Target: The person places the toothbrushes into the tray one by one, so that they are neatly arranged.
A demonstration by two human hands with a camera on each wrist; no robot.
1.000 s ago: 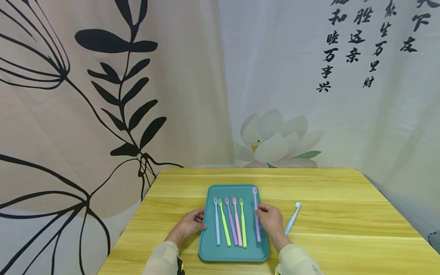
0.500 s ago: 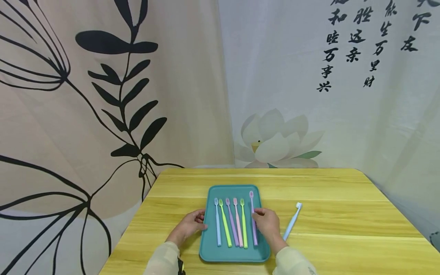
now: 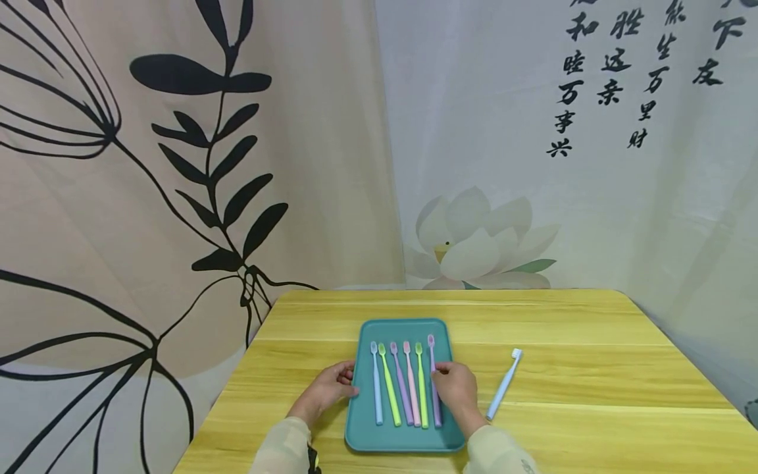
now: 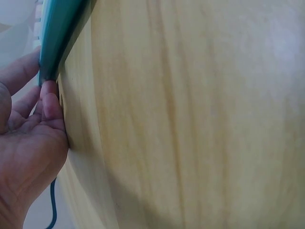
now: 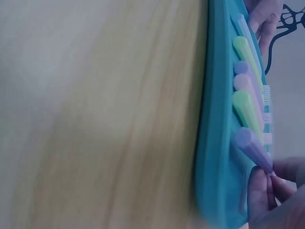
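A teal tray lies on the table with a row of several toothbrushes in it. From left to right come a blue toothbrush, a yellow-green one, a purple one, a pink toothbrush and another yellow-green toothbrush. At the row's right end, my right hand pinches a second purple toothbrush by its handle, between thumb and fingers. That brush runs roughly parallel to its neighbour. My left hand holds the tray's left rim, its fingers at the edge in the left wrist view.
Right of the tray, a light blue toothbrush lies slanted on the wooden table. A printed curtain hangs behind the table's back edge.
My right hand has shifted the purple toothbrush left and nearer to me, alongside the other brushes. The left hand stays at the tray's rim.
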